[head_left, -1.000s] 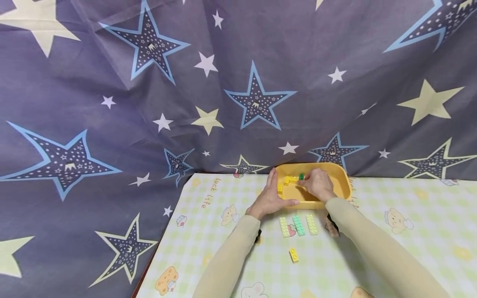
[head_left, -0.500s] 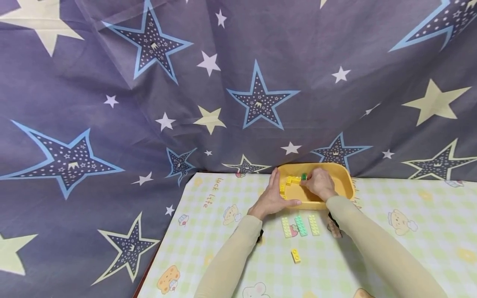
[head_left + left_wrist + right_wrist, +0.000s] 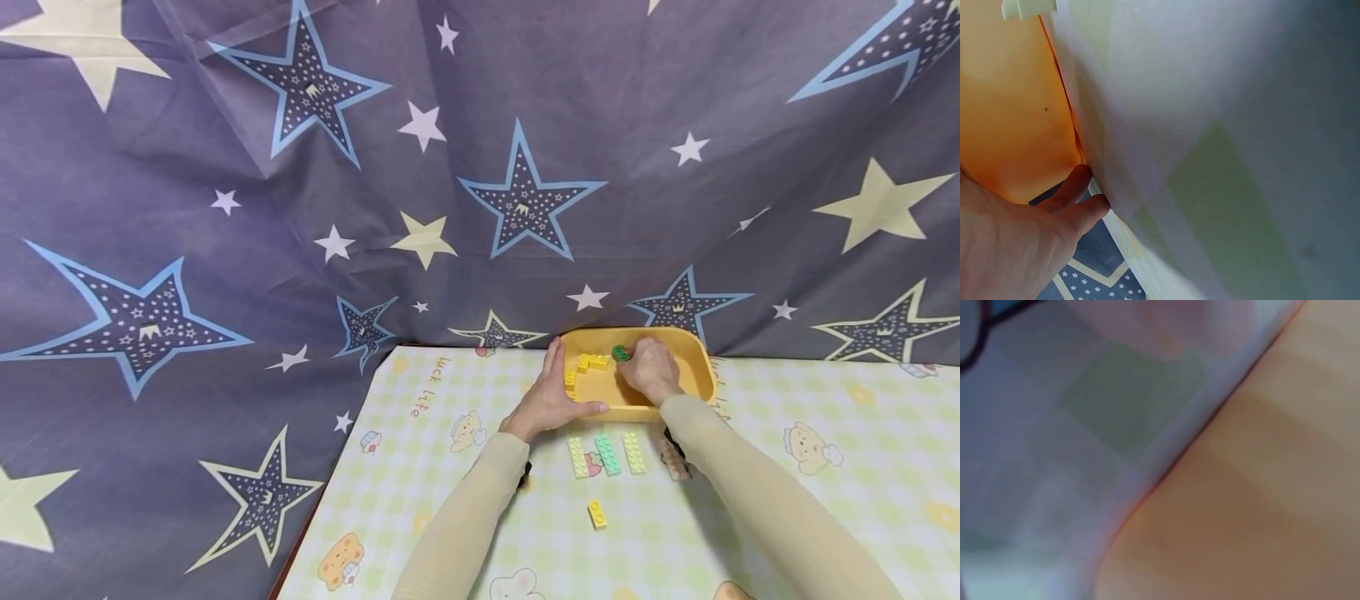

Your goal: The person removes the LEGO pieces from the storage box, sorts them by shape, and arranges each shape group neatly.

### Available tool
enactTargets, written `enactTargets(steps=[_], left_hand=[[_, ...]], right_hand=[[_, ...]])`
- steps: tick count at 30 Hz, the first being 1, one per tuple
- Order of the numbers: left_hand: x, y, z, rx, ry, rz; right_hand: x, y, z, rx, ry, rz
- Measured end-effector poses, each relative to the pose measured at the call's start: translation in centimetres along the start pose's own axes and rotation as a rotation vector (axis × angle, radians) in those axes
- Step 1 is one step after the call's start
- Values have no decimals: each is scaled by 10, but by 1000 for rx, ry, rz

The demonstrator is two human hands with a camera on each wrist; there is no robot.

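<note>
My left hand [image 3: 551,398] rests against the left end of the yellow-orange plastic bin [image 3: 701,375], fingers up its side and thumb extended along the front rim. In the left wrist view its fingers [image 3: 1072,187] touch the bin's outer wall [image 3: 1010,119]. Inside the bin, my right hand [image 3: 651,368] pinches a dark green toy building brick [image 3: 621,353], partly hidden by the fingertips. Left of it in the bin lie several yellow bricks [image 3: 597,362]. The right wrist view is blurred and shows the bin's wall [image 3: 1241,506].
In front of the bin lie two pale yellow-green bricks [image 3: 633,452] and a mint green brick [image 3: 607,454] between them. A translucent pinkish brick [image 3: 675,461] is beside the right sleeve. Nearer sits a yellow brick [image 3: 597,515]. A star-printed curtain [image 3: 480,167] hangs behind the checkered table.
The green brick, first upright beside the yellow bricks, has shifted slightly right and turned in my right hand's fingers. My left hand keeps its place on the bin.
</note>
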State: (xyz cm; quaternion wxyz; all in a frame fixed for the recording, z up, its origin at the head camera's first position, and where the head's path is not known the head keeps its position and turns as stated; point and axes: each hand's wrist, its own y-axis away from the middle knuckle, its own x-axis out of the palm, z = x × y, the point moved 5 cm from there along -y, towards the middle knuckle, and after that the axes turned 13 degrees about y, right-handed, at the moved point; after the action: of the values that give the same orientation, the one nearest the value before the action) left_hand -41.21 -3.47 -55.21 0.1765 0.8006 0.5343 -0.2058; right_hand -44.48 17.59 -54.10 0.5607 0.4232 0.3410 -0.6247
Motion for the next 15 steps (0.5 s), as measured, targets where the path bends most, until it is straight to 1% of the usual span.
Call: enactTargets(steps=[7,12,15], left_hand=[[2,0,-1,7,-1,4],[1,0,-1,3,-10,-3],[1,0,-1,0,-11,-8]], right_hand=[[-8,7,0,4,-14,-57],[-13,11,1,-7,-48,-41],[-17,15,0,-32,-74,-32]])
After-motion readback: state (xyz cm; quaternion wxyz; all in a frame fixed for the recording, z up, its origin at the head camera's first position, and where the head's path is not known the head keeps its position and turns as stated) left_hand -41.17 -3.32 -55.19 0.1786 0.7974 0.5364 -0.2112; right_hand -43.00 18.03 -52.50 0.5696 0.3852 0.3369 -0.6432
